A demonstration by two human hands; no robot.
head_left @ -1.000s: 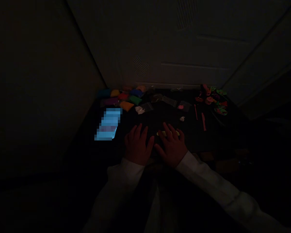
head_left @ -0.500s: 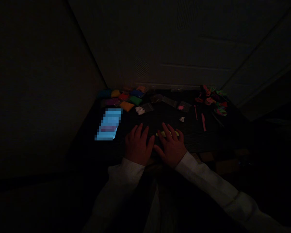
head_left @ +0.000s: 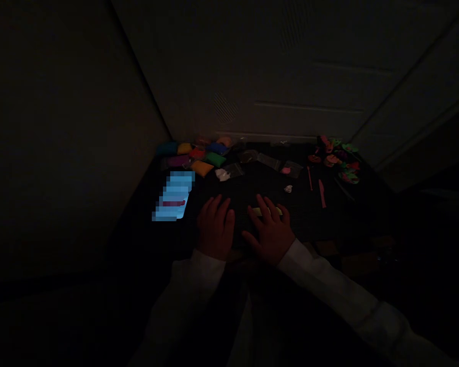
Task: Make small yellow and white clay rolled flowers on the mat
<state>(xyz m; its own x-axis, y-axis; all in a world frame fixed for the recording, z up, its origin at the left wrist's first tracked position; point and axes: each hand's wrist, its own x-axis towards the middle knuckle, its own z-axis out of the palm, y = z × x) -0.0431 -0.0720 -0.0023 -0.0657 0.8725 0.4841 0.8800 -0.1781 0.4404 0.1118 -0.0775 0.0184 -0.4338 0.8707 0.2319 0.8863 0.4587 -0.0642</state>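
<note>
In the head view, your right hand [head_left: 271, 232] is lying palm down with its fingers spread, and those fingers are crossing a yellow strip [head_left: 256, 210]. The strip is sitting near the middle of the surface [head_left: 306, 216], closer to its front edge than its back edge. Its long axis is running left to right, roughly along that front edge, and your right fingers are pointing away from you across it.

Your left hand [head_left: 216, 232] is also facing palm down, its fingers loosely apart and holding nothing that shows. It is staying clear of the strip, off to the left of its left end, so your right hand is the nearer one. Past the strip, towards the back edge, a small white lump [head_left: 288, 188] is lying ahead and slightly right, with a pink knife [head_left: 322, 193] further towards the right edge. A glowing phone [head_left: 176, 191] is lying beyond your left hand, towards the left edge.

Your right fingers are hiding parts of the strip, so you are seeing it only in pieces. You cannot tell how hard they are pressing, or whether your palms are touching the surface. Darkness is swallowing the front corners, and the phone's screen is appearing only as coarse blocks.
</note>
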